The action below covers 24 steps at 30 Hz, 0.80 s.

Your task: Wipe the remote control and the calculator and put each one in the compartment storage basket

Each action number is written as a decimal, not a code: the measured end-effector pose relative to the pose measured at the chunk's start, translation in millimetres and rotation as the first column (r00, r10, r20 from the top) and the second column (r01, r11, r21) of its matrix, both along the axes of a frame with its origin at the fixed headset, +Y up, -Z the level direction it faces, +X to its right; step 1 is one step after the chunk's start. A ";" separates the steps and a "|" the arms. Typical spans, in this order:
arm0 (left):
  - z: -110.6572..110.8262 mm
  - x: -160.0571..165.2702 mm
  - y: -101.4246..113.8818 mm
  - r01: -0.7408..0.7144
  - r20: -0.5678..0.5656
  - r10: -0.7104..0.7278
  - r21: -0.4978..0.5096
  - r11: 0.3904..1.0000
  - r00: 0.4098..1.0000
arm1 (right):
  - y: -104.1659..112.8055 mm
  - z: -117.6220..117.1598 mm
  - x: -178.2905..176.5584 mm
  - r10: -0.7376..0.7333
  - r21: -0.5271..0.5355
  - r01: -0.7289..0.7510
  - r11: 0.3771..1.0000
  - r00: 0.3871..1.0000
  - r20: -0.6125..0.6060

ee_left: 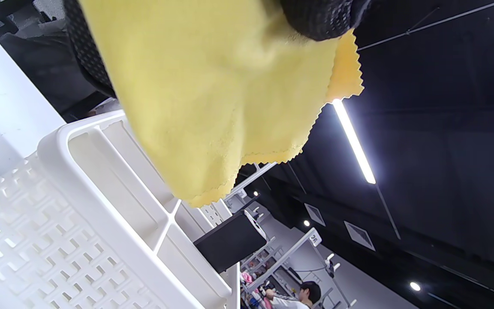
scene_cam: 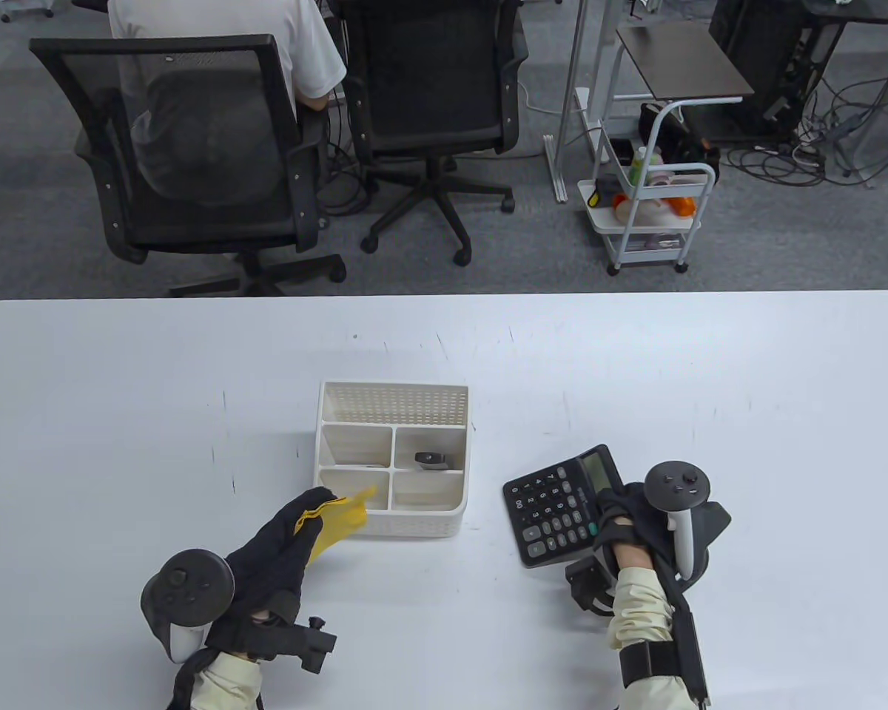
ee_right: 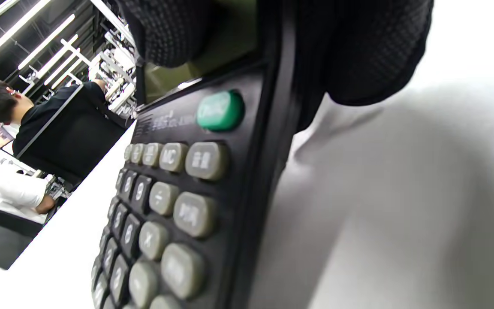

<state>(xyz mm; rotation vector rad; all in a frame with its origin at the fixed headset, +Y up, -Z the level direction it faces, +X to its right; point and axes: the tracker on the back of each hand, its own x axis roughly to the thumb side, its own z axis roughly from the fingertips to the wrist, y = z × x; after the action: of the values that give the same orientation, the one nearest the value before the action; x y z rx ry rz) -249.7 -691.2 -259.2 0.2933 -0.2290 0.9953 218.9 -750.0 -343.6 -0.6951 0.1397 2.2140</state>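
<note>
Gripping the calculator (scene_cam: pixel 562 503) by its right edge, the right hand (scene_cam: pixel 640 529) holds it just right of the basket (scene_cam: pixel 444 521); the left hand (scene_cam: pixel 281 547) pinches a yellow cloth (scene_cam: pixel 340 518) at the basket's near-left corner. The remote (scene_cam: pixel 431 460) looks already binned, mid-right compartment. Probably calc wipe next: bring cloth & keys together. White table (scene_cam: pixel 118 407), office chairs (scene_cam: pixel 192 148) & a cart (scene_cam: pixel 647 214) beyond.

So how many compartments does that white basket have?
5: in the storage basket, one long compartment at the back and four small ones in front. The right one of the middle row holds a dark object, probably the remote.
</note>
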 end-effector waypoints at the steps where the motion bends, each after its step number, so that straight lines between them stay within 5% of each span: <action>1: 0.2 0.1 0.2 -0.002 0.001 0.002 0.001 1.000 1.000 | 0.1 0.5 -0.5 -0.008 0.013 0.008 1.000 1.000 -0.008; 7: 1.2 -0.9 1.5 -0.022 0.009 0.022 0.006 1.000 1.000 | 8.3 8.9 -2.9 -0.115 0.093 0.112 0.989 0.993 0.030; 13: 0.3 0.7 -0.1 -0.019 0.013 0.019 0.007 1.000 1.000 | 41.4 26.1 -11.7 -0.234 0.311 0.195 0.930 0.968 0.091; 19: 1.8 1.5 0.6 0.044 0.002 -0.044 0.032 0.999 0.999 | 79.9 43.2 -30.0 -0.335 0.504 0.290 0.813 0.942 -0.001; 24: 1.2 1.6 0.3 0.034 0.004 -0.034 0.025 0.999 0.999 | 92.1 53.9 -56.7 -0.401 0.519 0.412 0.749 0.905 -0.139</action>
<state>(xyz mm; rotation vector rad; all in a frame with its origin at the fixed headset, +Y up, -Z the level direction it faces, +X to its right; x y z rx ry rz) -248.1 -690.9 -258.0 0.3088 -0.2503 0.9602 162.3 -658.0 -289.7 -0.2861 -0.2959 1.7102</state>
